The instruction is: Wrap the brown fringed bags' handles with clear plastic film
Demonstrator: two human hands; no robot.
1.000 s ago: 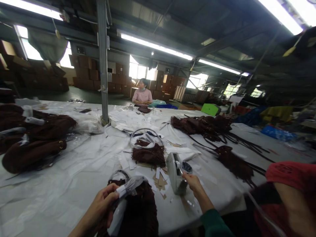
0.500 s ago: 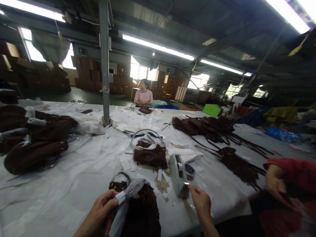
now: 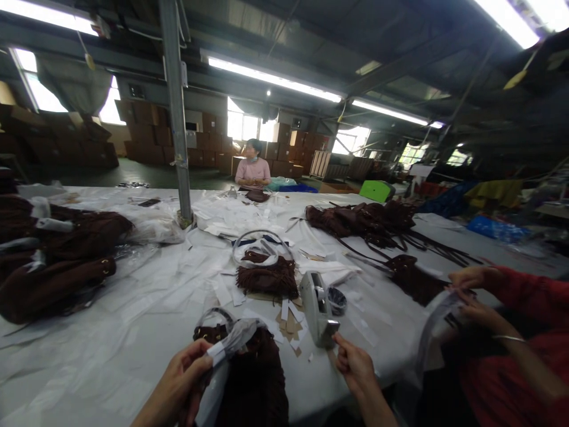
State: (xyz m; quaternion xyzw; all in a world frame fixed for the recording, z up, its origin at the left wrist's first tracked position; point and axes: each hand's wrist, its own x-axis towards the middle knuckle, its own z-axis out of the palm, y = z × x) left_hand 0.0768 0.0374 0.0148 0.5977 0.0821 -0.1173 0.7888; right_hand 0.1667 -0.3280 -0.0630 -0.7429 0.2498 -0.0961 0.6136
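My left hand (image 3: 189, 370) is closed on the plastic-wrapped bag handle (image 3: 242, 333), its thumb and fingers pinching a white paper band (image 3: 216, 354) around the wrap. Below hangs the dark brown fringed bag (image 3: 253, 388), at the table's near side. My right hand (image 3: 355, 363) pinches at the front end of a grey tape dispenser (image 3: 315, 311); a strip of clear tape seems to be between thumb and forefinger, though it is barely visible. Just beyond stands another brown fringed bag (image 3: 267, 276) with a wrapped round handle.
White paper slips and brown card pieces (image 3: 290, 325) lie by the dispenser, near a dark tape roll (image 3: 336, 301). Brown bags (image 3: 57, 279) are piled left, more (image 3: 364, 220) back right. A co-worker's hands (image 3: 473, 296) hold a plastic-covered strip at right. A metal post (image 3: 175, 118) rises behind.
My right hand has shifted slightly down along the dispenser's front end. My left hand keeps its grip. The co-worker at right has raised both hands with a plastic-covered strip. The view has turned slightly right.
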